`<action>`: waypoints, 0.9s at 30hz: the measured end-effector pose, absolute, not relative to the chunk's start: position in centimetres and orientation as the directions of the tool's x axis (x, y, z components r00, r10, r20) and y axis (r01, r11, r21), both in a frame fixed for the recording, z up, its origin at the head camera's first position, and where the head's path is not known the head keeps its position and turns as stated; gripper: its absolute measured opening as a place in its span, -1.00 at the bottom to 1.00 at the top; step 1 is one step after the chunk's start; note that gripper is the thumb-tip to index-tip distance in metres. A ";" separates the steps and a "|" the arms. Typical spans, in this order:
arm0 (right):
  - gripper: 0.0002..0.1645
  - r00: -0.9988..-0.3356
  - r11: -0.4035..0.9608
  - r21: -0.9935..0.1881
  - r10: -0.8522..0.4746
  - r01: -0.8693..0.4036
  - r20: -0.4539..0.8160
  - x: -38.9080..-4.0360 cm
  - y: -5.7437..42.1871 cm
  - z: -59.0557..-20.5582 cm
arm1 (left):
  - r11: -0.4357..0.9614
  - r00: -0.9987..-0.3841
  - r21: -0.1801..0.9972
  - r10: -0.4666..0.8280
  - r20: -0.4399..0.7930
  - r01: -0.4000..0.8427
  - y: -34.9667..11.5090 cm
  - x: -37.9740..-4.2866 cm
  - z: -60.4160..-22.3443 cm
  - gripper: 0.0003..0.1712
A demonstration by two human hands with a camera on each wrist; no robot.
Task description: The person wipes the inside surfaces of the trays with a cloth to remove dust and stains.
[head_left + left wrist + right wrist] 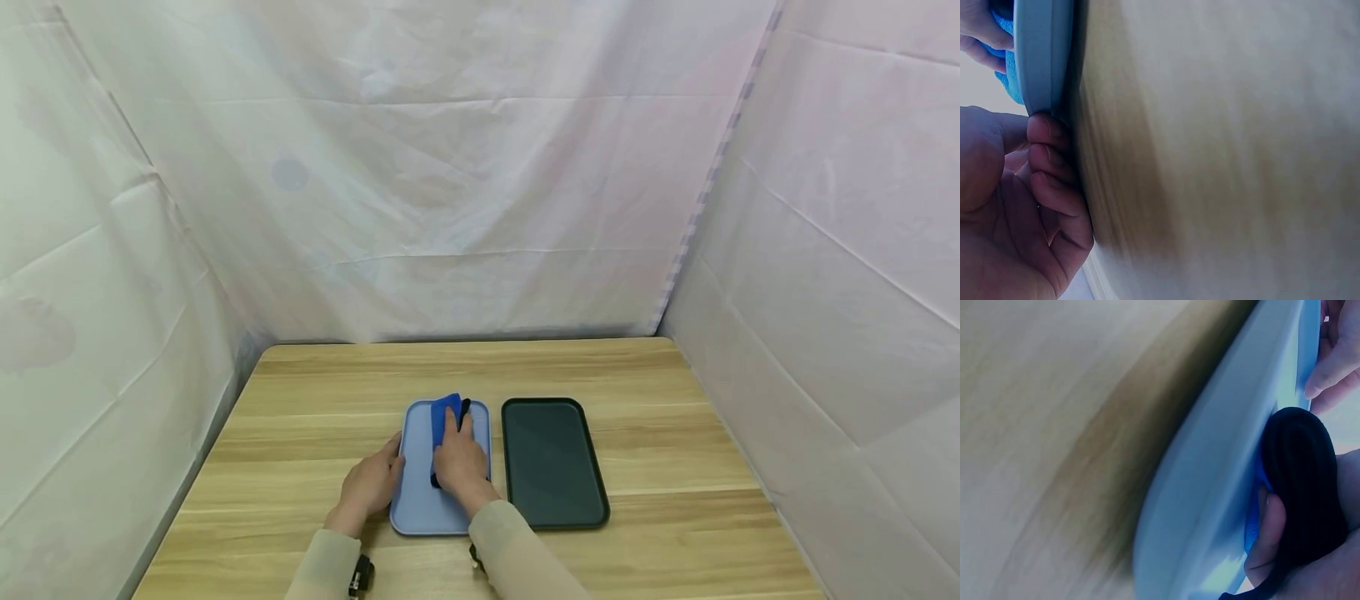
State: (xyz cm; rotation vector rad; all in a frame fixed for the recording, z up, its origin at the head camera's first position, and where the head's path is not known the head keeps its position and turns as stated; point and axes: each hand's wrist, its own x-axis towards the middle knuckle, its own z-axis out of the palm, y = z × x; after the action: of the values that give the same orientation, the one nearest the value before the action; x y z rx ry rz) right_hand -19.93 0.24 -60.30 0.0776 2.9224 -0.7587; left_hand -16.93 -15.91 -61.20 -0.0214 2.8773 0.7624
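A light blue tray (420,508) lies on the wooden table. At its left side, my left hand (371,483) pinches the rim, thumb on top; the left wrist view shows the other fingers (1054,159) curled against the tray's outer edge. My right hand (459,458) holds a blue cloth (444,417) down on the tray, index finger stretched forward along it. In the right wrist view, a folded black part (1304,487) bulges beside that hand, and one finger curls against the blue fabric. Whether the black part belongs to the cloth, I cannot tell.
Just right of the blue tray lies a dark green tray (555,467), with a narrow gap between them. The wooden table (300,400) is enclosed by pale hanging sheets (450,183) at the back and both sides.
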 end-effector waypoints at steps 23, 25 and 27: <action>-0.16 -0.990 0.847 -0.527 -0.004 0.072 -0.142 -19.6 -2.1 -60.4 | 0.870 -0.983 0.487 0.020 -0.185 -0.074 -15.9 -17.1 -61.2 -0.41; -0.16 -0.989 0.849 -0.523 -0.008 0.071 -0.147 -19.6 -2.3 -60.3 | 0.869 -0.982 0.490 0.022 -0.186 -0.073 -15.9 -17.1 -61.3 -0.41; -0.16 -0.989 0.848 -0.525 -0.014 0.067 -0.150 -19.5 -2.6 -60.2 | 0.870 -0.983 0.489 0.023 -0.179 -0.069 -15.9 -17.1 -61.3 -0.41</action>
State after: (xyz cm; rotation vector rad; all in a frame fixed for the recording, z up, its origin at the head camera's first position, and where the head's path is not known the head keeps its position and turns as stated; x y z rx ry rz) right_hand -19.51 -2.58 -60.23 0.0414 2.8765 -0.8256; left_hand -17.05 -15.90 -61.27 -0.0349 2.8623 0.7577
